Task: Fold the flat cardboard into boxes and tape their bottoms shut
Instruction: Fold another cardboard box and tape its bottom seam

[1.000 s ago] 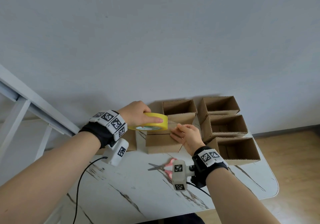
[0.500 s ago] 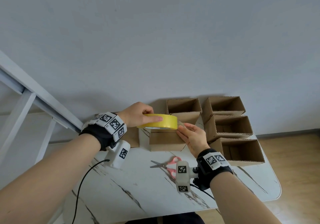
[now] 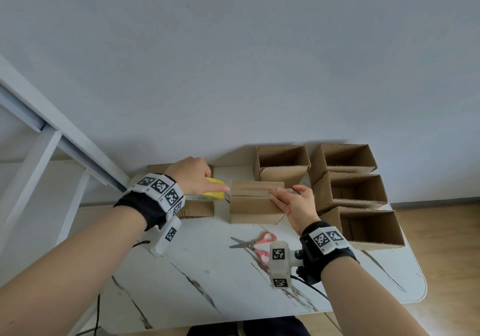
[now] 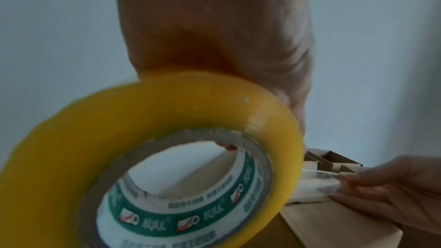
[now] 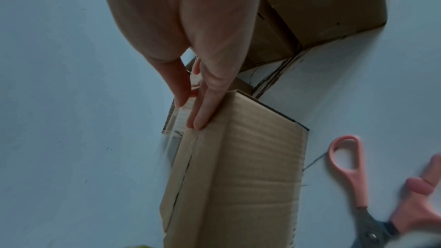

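Note:
An upturned cardboard box (image 3: 253, 207) lies mid-table with its bottom flaps closed. My left hand (image 3: 207, 187) grips a yellow tape roll (image 3: 214, 195) just off the box's left end; in the left wrist view the tape roll (image 4: 155, 157) fills the frame. A clear strip of tape (image 3: 257, 188) runs from the roll along the flap seam. My right hand (image 3: 285, 198) lies with straight fingers (image 5: 200, 108) on the tape end at the right end of the box (image 5: 238, 176).
Several open folded boxes (image 3: 355, 192) stand along the right and back of the marble table (image 3: 207, 283). Pink-handled scissors (image 3: 257, 244) lie in front of the box. Flat cardboard (image 3: 197, 209) sits under my left wrist. A white railing (image 3: 52, 140) slants at left.
My left hand has drawn the roll leftward from the box's right part to beyond its left end, laying tape along the seam. My right hand stays pressing at the right end.

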Tool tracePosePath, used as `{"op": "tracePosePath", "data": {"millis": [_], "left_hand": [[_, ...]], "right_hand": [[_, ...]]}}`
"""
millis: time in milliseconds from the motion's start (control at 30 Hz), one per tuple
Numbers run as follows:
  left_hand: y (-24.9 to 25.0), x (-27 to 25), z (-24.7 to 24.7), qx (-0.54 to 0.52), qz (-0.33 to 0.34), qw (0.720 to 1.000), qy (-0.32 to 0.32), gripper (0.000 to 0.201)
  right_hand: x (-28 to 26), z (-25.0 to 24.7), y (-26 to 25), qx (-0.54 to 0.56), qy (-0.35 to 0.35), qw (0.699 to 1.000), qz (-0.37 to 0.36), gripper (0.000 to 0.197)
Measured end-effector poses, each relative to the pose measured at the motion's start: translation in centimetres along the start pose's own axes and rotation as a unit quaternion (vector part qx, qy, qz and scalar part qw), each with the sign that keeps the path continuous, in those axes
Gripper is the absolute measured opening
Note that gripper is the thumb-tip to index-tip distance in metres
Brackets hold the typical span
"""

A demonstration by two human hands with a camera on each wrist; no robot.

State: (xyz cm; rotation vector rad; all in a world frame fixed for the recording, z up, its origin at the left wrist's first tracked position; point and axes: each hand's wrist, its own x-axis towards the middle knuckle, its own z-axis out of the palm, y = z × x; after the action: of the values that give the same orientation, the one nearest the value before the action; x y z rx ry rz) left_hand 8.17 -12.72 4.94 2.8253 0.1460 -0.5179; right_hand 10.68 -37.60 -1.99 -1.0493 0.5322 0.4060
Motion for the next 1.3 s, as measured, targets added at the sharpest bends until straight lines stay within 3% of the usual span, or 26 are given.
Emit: {"op": "tracePosePath", "data": {"millis": [200, 767, 1100, 1300], "left_hand": [[-0.6, 0.5, 1.1, 0.043, -0.034, 0.998, -0.019, 0.071], [-0.5, 2.4, 2.9, 0.020, 0.009, 0.999, -0.035, 0.077], [0.2, 3.1, 3.4, 0.035, -0.019, 0.998, -0.053, 0.072], [0.8, 3.4, 3.4, 0.046, -0.044, 0.996, -0.057, 0.071]], "right_hand": [[0.1, -0.1, 0.1, -0.008, 0.009, 1.000, 0.000, 0.047], [0.2, 0.1, 0.2, 0.006, 0.048, 0.999, -0.006, 0.037], [-0.2, 0.7, 0.0, -0.014, 0.066, 0.998, -0.014, 0.035], [-0.4, 1.1, -0.7, -0.082, 0.092, 0.992, -0.023, 0.045]]}}
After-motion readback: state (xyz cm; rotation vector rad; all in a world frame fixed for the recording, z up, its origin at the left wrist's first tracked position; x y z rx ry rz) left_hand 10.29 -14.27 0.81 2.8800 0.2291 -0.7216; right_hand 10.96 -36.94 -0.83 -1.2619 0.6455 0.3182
